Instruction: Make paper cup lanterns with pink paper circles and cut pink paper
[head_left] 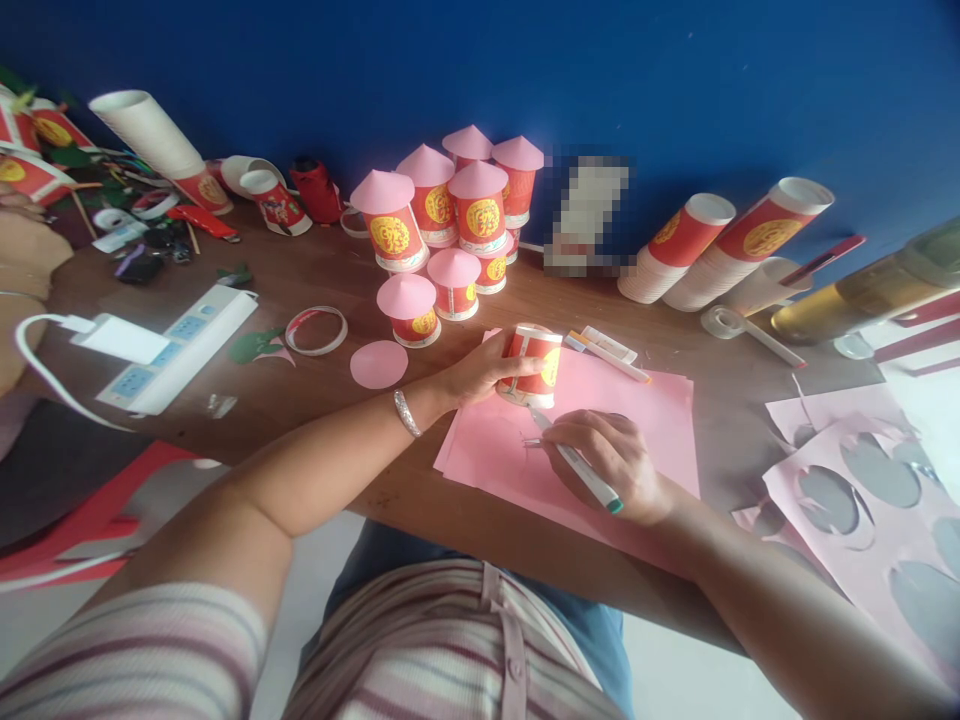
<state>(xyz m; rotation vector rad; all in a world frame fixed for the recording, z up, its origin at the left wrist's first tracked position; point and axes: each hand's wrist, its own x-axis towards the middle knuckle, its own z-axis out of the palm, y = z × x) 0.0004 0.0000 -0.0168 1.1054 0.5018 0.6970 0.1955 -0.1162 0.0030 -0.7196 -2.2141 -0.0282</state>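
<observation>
My left hand (487, 370) is wrapped round a red paper cup (534, 350) with a yellow emblem. The cup rests on pink paper (645, 430), its slimmer, whitish end down. In my right hand (604, 455) is a white marker (585, 475) with a green end. The marker's tip is at the cup's lower edge; whether it touches I cannot tell. A small metal tip pokes out from the same hand over the paper, and the rest of that item is mostly hidden. A faint curved line shows on the paper left of it.
Several red cups with pink cone tops (478, 205) stand behind. A pink paper disc (379, 365) and a power strip (180, 345) lie left. Stacked paper cups (750, 240) lean at the right, near cut pink sheets (795, 460). Another person's arm (30, 260) is at far left.
</observation>
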